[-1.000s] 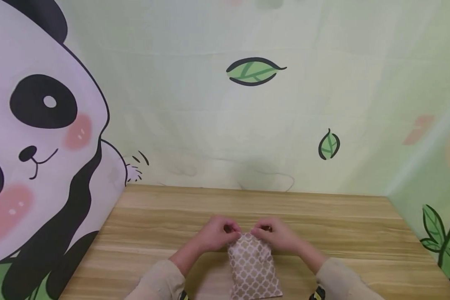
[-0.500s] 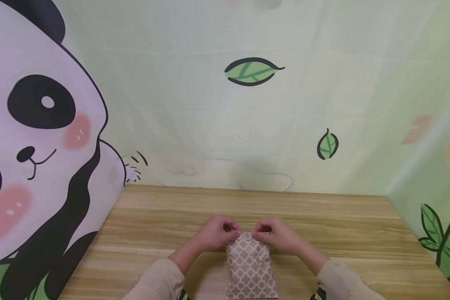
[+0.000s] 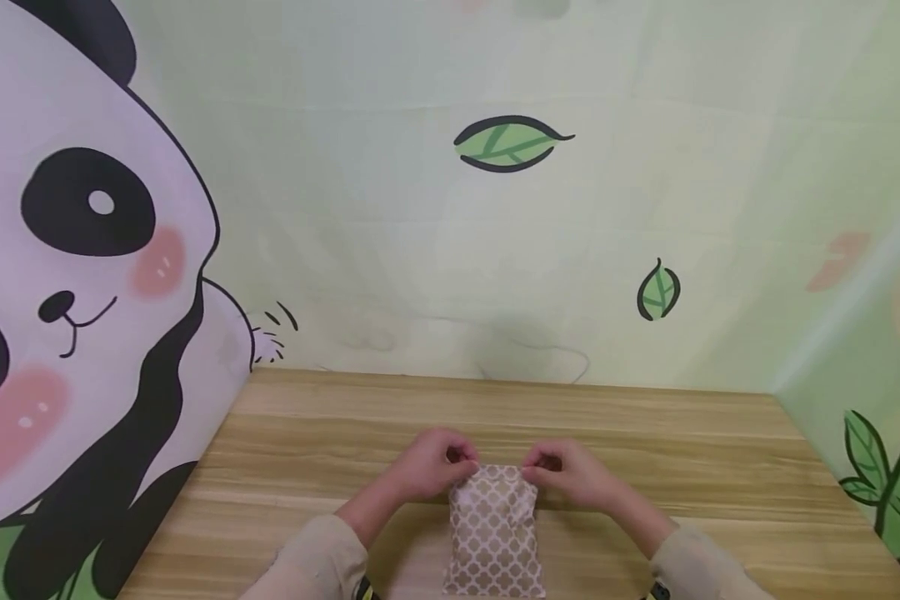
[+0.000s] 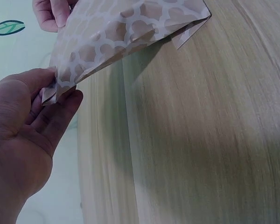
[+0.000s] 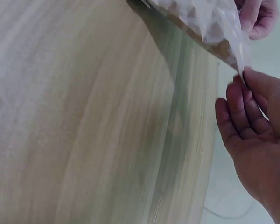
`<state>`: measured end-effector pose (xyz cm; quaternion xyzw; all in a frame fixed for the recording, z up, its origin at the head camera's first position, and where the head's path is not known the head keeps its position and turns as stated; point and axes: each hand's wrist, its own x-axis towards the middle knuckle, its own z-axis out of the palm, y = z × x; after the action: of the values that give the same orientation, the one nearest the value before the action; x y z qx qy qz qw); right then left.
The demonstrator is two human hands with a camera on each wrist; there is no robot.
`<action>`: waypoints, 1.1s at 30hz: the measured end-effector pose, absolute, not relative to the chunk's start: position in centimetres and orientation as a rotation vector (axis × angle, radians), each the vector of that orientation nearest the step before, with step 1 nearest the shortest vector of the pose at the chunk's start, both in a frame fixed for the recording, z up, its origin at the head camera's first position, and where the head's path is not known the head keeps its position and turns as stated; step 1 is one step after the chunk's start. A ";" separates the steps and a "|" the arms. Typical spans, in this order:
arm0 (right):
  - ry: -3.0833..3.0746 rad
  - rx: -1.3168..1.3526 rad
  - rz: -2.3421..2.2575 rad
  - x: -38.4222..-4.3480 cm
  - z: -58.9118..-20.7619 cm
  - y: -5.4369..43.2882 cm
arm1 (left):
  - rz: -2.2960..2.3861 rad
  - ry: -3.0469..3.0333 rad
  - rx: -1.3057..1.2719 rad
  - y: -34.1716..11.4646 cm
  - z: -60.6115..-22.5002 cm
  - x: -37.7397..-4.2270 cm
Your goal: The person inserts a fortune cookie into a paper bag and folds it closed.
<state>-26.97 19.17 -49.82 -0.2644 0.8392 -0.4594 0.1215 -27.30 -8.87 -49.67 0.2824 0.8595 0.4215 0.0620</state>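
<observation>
A small paper bag with a tan and white lattice pattern is held above the wooden table, its top edge toward the wall. My left hand pinches the top left corner between thumb and fingers. At the top right corner, my right hand pinches the paper the same way. In the left wrist view the bag slants upward from the left hand, and its folded corner sticks out past the thumb. The right wrist view has the bag's crinkled edge in the right hand. Whatever is inside the bag cannot be seen.
The wood-grain table runs back to a pale green wall cloth printed with leaves. A large printed panda covers the left side. Beige sleeves cover both forearms.
My right hand has slid to the right along the bag's top edge, so the hands are farther apart. The bag's top looks wider and flatter, and its lower end has swung slightly left.
</observation>
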 end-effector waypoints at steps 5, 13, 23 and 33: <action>2.547 -0.844 -1.258 -26.8 -50.3 19.2 | 1.072 2.723 0.990 -8.9 -49.5 -27.2; 2.565 -0.869 -1.213 -26.9 -50.1 18.9 | 0.958 2.852 1.021 -8.8 -50.0 -27.0; 2.541 -0.892 -1.173 -26.9 -49.7 18.0 | 1.198 2.676 0.995 -9.4 -50.5 -26.9; 2.654 -0.998 -1.173 -26.5 -50.6 18.2 | 1.142 2.675 1.015 -9.8 -50.6 -27.0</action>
<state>-26.53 18.24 -50.57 -0.3251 0.8643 -0.3820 0.0363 -27.02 -9.78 -50.64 0.3292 0.8680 0.3705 0.0307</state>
